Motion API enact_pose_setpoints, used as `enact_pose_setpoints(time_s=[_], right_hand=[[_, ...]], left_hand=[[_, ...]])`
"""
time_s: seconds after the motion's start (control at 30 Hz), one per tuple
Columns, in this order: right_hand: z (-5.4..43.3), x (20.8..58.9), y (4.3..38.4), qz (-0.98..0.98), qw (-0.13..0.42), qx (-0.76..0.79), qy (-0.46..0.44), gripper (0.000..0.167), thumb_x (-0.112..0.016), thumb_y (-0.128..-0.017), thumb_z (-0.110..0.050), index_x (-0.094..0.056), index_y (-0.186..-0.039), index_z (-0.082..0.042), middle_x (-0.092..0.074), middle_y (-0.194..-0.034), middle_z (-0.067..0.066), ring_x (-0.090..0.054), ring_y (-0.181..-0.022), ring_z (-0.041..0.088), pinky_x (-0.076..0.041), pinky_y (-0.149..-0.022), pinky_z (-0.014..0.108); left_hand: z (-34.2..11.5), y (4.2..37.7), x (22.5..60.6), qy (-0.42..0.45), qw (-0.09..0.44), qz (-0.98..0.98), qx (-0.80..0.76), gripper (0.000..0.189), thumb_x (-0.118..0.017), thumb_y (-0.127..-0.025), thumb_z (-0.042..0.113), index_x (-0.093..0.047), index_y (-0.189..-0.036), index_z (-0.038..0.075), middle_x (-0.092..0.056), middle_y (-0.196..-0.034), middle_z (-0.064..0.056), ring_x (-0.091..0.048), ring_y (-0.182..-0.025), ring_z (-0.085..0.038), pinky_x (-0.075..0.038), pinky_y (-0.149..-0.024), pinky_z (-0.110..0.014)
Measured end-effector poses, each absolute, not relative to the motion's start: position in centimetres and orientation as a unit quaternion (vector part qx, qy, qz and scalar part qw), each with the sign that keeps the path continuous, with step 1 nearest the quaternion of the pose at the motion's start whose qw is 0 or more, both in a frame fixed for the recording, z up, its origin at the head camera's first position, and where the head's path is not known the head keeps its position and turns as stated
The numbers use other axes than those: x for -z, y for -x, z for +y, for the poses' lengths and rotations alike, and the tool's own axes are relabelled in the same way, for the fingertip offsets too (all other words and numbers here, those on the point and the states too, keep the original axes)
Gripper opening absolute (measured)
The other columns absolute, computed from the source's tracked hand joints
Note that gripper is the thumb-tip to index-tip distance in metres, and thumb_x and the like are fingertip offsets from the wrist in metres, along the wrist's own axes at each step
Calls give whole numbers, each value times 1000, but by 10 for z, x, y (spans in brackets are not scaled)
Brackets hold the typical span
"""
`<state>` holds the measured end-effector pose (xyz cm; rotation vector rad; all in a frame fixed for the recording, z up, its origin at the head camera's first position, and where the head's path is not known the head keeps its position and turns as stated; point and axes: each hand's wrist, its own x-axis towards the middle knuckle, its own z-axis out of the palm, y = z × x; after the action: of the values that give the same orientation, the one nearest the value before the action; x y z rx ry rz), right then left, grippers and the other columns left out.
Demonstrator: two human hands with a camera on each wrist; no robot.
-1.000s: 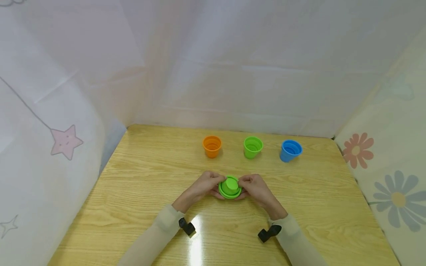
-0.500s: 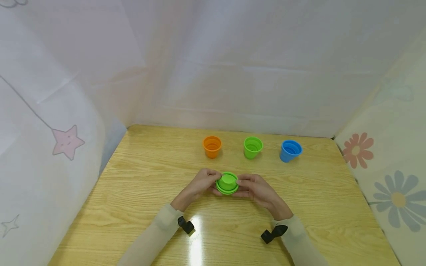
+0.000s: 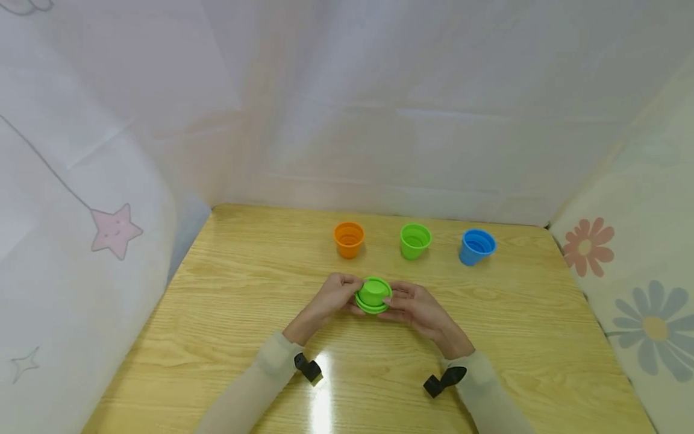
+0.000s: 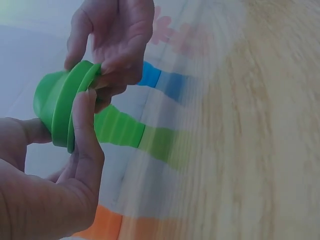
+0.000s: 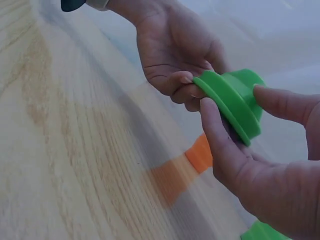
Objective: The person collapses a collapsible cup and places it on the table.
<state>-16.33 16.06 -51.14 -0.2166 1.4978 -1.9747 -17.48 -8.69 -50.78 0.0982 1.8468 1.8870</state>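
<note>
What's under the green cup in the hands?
Fingers of the left hand and the right hand sit under the rim of the held green cup. Its inside can't be made out in any view, and in the head view it hides the tabletop beneath it.

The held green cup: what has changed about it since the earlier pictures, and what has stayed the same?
The held green cup has moved slightly forward, and its raised middle looks wider and lower; whether pressed in or only tilted, I cannot tell. Nothing was let go: the left grip and right grip keep hold of it. The orange cup, standing green cup and blue cup stayed in place.
</note>
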Motion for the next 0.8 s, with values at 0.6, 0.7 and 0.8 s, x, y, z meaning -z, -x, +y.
enact_pose_setpoints(time_s=[0.6, 0.7, 0.8], right_hand=[[158, 513, 169, 588, 311, 746, 33, 40, -66, -103, -6, -49, -138, 5, -76, -114, 5, -77, -102, 18, -66, -96, 40], [158, 513, 170, 597, 302, 742, 31, 45, -67, -102, -6, -47, -140, 9, -76, -111, 4, -78, -99, 18, -67, -92, 37], [158, 513, 171, 608, 291, 738, 32, 50, -66, -101, -6, -44, -143, 11, -77, -109, 3, -78, -97, 16, -68, -90, 36]], left_hand=[[-82, 177, 511, -19, 233, 708, -666, 37, -50, -112, 18, -65, -136, -5, -72, -107, -15, -71, -77, -13, -69, -72, -28], [-81, 176, 511, -17, 233, 710, -664, 37, -50, -112, 20, -65, -135, -5, -71, -106, -13, -71, -78, -13, -69, -73, -29], [-81, 176, 512, -21, 241, 698, -673, 38, -50, -112, 21, -64, -134, -6, -70, -107, -12, -72, -80, -14, -69, -77, -31]])
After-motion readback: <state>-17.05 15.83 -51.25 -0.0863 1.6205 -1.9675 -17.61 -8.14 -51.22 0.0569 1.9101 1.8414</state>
